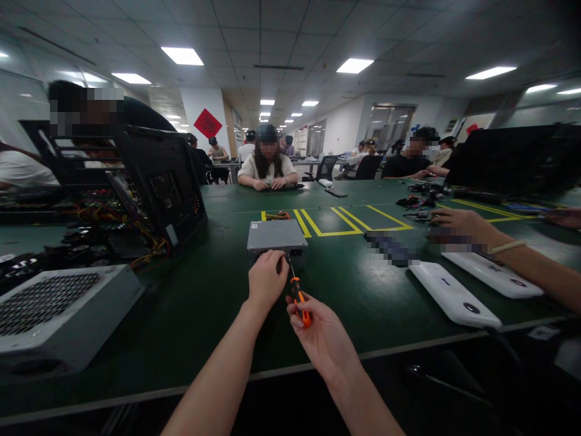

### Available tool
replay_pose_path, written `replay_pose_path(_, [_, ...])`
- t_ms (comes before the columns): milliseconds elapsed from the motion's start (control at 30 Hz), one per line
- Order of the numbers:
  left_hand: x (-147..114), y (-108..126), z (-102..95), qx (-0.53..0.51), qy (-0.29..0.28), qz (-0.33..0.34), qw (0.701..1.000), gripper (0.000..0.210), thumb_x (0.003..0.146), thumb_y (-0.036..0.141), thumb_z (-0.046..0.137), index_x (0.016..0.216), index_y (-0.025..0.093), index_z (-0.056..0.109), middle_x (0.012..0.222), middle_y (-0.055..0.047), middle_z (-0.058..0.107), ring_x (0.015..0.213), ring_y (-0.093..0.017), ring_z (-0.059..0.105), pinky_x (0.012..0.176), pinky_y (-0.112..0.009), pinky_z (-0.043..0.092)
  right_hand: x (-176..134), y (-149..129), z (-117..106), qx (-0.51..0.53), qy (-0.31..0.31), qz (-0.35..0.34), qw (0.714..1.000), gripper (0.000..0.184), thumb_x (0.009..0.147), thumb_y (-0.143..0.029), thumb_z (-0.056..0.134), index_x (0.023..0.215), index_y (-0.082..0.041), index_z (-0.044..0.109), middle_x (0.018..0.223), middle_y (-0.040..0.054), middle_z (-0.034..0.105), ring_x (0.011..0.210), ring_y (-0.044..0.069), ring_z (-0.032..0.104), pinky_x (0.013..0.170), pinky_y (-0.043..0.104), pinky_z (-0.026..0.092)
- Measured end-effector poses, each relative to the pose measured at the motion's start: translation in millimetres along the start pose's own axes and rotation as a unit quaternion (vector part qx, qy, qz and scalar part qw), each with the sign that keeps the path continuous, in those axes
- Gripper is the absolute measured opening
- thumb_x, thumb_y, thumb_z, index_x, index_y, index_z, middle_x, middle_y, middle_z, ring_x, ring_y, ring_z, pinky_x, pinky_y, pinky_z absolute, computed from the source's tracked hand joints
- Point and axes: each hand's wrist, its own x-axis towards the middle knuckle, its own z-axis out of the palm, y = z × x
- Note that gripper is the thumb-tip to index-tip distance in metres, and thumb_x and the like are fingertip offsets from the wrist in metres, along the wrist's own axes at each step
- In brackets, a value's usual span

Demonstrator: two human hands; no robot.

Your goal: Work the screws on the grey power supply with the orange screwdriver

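From where I stand, the small gray metal box (pixel 276 235) sits on the green table (pixel 195 315) straight ahead of the person, just past both hands. The left hand (pixel 267 277) is nearer to it, right up against the near side, with its fingers curled in close together. I can't see well enough to say if those fingers pinch anything. The right hand (pixel 318 324) is closer to the table's edge and a bit to the right. Its fingers are wrapped around the handle of an orange and black screwdriver (pixel 300 303). The screwdriver's long way runs forward and a little to the left, so its thin metal end points at the near side of the box, right beside the left fingers. I can't be sure if the tip touches. Those left fingers sit so close that they hide part of that side. Behind the box are some colored wires (pixel 276 215) and yellow tape lines (pixel 338 234). Off to the left, well apart, are a bigger metal box (pixel 97 321) full of holes and a tall black computer case (pixel 163 188). On the right lie two white gadgets (pixel 454 297), with another person's hand (pixel 472 227) reaching in near them.
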Motion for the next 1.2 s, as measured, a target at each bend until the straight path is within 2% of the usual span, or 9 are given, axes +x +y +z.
replay_pose_path(100, [4,-7,-7.3,0.045,0.12,0.006,0.992,0.026,0.083,0.024,0.043,0.103,0.021,0.059,0.114,-0.006,0.058,0.112,-0.021,0.046,0.097,-0.039,0.031,-3,5,-7,-0.106,0.005,-0.11,0.988,0.043,0.059,0.005,0.053,0.096,-0.016,0.057,0.099,0.0047,0.055,0.074,0.01,0.057,0.052,0.015,0.047])
replay_pose_path(167, [8,-14,-7.4,0.059,0.124,0.0,0.99,0.029,0.082,0.025,0.044,0.107,0.022,0.058,0.121,-0.006,0.054,0.119,-0.024,0.04,0.1,-0.043,0.029,-5,8,-12,-0.205,0.01,-0.193,0.959,0.049,0.063,0.0,0.057,0.107,-0.021,0.054,0.114,0.0044,0.049,0.086,0.012,0.057,0.065,0.02,0.051])
replay_pose_path(333, [10,-25,-2.0,0.051,0.091,-0.006,0.995,0.03,0.083,0.027,0.042,0.107,0.02,0.059,0.117,-0.006,0.057,0.12,-0.024,0.038,0.096,-0.041,0.036,-5,7,-20,-0.451,-0.033,-0.387,0.803,0.036,0.083,-0.019,0.049,0.118,-0.027,0.049,0.132,0.0061,0.035,0.086,0.012,0.057,0.079,0.03,0.05])
replay_pose_path(467, [9,-22,-2.1,0.055,0.089,-0.016,0.994,0.029,0.083,0.026,0.042,0.106,0.02,0.059,0.117,-0.006,0.057,0.119,-0.024,0.038,0.095,-0.041,0.037,-1,-5,-19,-0.553,-0.056,-0.404,0.727,0.024,0.089,-0.024,0.039,0.109,-0.027,0.051,0.123,0.0053,0.047,0.067,0.01,0.055,0.063,0.027,0.051])
replay_pose_path(600, [8,-20,-4.0,0.062,0.082,-0.016,0.995,0.029,0.083,0.025,0.041,0.106,0.02,0.058,0.118,-0.006,0.056,0.12,-0.023,0.037,0.095,-0.04,0.038,-3,-18,-18,-0.571,-0.099,-0.405,0.707,0.013,0.088,-0.021,0.041,0.092,-0.022,0.053,0.116,0.0072,0.05,0.09,0.016,0.056,0.082,0.035,0.046])
replay_pose_path(767, [7,-20,-5.5,0.071,0.079,-0.014,0.994,0.028,0.083,0.024,0.041,0.106,0.021,0.058,0.117,-0.006,0.056,0.119,-0.023,0.038,0.094,-0.04,0.039,-6,-26,-22,-0.603,-0.153,-0.385,0.682,0.023,0.085,-0.018,0.046,0.107,-0.021,0.051,0.126,0.011,0.046,0.11,0.021,0.05,0.091,0.04,0.042])
replay_pose_path(967, [5,-17,-10.2,0.093,0.076,-0.009,0.993,0.029,0.083,0.023,0.041,0.106,0.022,0.058,0.116,-0.006,0.057,0.117,-0.023,0.039,0.091,-0.039,0.041,16,-47,-29,-0.683,-0.171,-0.462,0.539,0.017,0.081,-0.023,0.054,0.096,-0.025,0.063,0.116,0.0091,0.059,0.092,0.02,0.059,0.081,0.036,0.045])
replay_pose_path(1067, [6,-14,-11.4,0.107,0.083,-0.01,0.991,0.027,0.082,0.023,0.042,0.103,0.022,0.058,0.114,-0.007,0.058,0.114,-0.025,0.043,0.091,-0.041,0.04,23,-61,-35,-0.686,-0.253,-0.463,0.501,0.014,0.075,-0.025,0.061,0.089,-0.025,0.065,0.111,0.0087,0.062,0.082,0.019,0.061,0.077,0.035,0.046])
replay_pose_path(1200, [11,-9,-7.4,0.138,0.082,0.027,0.987,0.024,0.081,0.022,0.043,0.1,0.02,0.058,0.117,-0.008,0.057,0.116,-0.025,0.043,0.103,-0.048,0.023,26,-72,-42,-0.697,-0.368,-0.421,0.448,0.029,0.072,-0.025,0.062,0.101,-0.023,0.063,0.115,0.0105,0.06,0.083,0.02,0.061,0.074,0.036,0.047])
